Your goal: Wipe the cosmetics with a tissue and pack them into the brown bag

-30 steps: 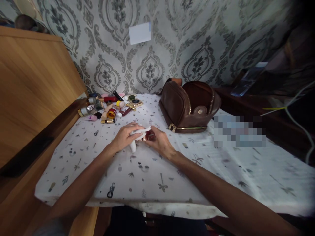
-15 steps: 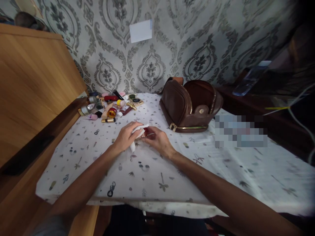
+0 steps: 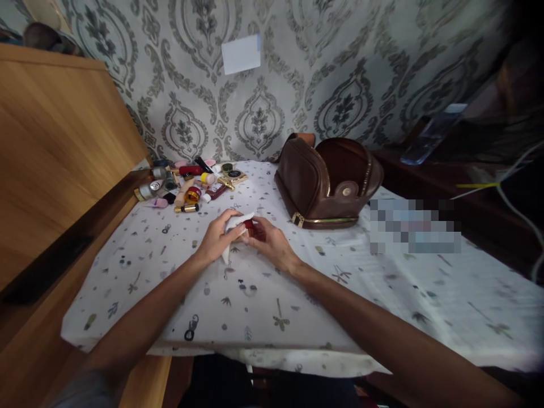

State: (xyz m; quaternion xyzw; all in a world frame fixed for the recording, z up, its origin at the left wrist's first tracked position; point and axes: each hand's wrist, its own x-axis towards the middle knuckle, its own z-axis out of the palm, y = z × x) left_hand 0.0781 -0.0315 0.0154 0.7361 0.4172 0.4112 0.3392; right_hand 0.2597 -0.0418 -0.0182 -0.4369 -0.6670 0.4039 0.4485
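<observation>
Left hand (image 3: pixel 217 237) grasps a white tissue (image 3: pixel 235 224), right hand (image 3: pixel 268 242) pinches a small red item (image 3: pixel 250 226), mid-tablecloth (image 3: pixel 382 294), edges well apart.

The right hand (image 3: pixel 267 241) is closing in on the left hand (image 3: pixel 216 238), its fingers (image 3: pixel 255 226) now curling over the red item (image 3: pixel 249 225) against the tissue (image 3: pixel 234 224).

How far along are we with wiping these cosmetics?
Done: cannot tell; the bag stands open, nothing visible inside. In hand: the left hand presses a white cloth on a small red item held by the right hand. Left: the pile of cosmetics by the wall.
</observation>
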